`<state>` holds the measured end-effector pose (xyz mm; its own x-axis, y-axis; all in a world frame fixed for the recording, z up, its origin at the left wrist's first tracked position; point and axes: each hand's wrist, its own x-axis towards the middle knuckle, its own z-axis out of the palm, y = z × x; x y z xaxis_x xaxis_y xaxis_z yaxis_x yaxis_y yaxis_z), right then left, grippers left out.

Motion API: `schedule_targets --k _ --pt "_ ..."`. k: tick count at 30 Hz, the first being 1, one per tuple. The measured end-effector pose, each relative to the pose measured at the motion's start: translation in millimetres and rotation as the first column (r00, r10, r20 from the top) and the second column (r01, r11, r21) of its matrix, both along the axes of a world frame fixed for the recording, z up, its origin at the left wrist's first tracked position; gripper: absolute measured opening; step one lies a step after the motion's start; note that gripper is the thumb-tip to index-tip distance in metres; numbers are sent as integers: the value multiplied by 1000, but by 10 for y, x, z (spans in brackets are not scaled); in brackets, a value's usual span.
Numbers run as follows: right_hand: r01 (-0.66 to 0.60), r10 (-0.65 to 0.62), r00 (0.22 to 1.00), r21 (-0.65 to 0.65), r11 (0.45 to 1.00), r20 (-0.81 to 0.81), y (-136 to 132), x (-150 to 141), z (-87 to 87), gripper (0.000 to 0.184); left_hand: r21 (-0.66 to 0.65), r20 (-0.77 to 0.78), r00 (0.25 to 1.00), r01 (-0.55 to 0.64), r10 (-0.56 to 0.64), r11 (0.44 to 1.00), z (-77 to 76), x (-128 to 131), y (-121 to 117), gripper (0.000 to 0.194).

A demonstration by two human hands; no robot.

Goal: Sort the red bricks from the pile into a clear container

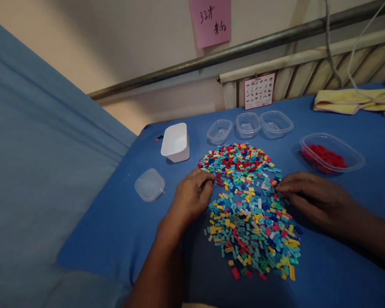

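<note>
head view: on the blue surface (115,226), i see the heap of bricks (247,220) stretched lengthwise toward the far edge. it lies right of the left hand (191,192) and left of the right hand (317,196), fingertips of both at its sides, so neither is clearly nearer. both are curled, thumbs close to fingers; from here i can't tell whether either pinches a brick.
</note>
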<state>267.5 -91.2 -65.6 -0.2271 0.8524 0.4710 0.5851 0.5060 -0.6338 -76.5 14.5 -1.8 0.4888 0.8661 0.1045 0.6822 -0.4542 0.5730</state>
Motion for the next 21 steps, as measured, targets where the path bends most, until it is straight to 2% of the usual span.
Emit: schedule_targets --k 2,4,6,8,11,15,18,21 --pt "-6 5 1000 -2 1000 -7 -1 -5 1 29 -120 146 988 -40 57 992 -29 -23 37 22" --pt "0 0 1000 -8 1000 -22 -2 -17 9 30 -279 275 950 -71 151 958 -65 -48 79 22" --pt "-6 6 999 -1 1000 -36 -4 -30 19 30 -421 346 906 -81 243 903 -100 -74 116 27" --pt "-14 14 999 5 1000 -48 -3 -39 26 31 -503 367 878 -91 308 860 -119 -93 143 31" --pt "-5 5 999 21 1000 -43 9 -43 29 30 -542 397 847 -95 354 835 -98 -86 151 31" --pt "7 -6 999 27 1000 -33 23 -67 56 25 -547 458 818 -48 347 836 11 67 42 26" --pt "-3 3 999 1 1000 -52 -14 -148 105 21 -534 503 825 61 259 843 69 316 -165 22" --pt "-30 25 995 -49 998 -101 -107 -282 144 20 -475 533 838 182 117 861 43 613 -429 18"
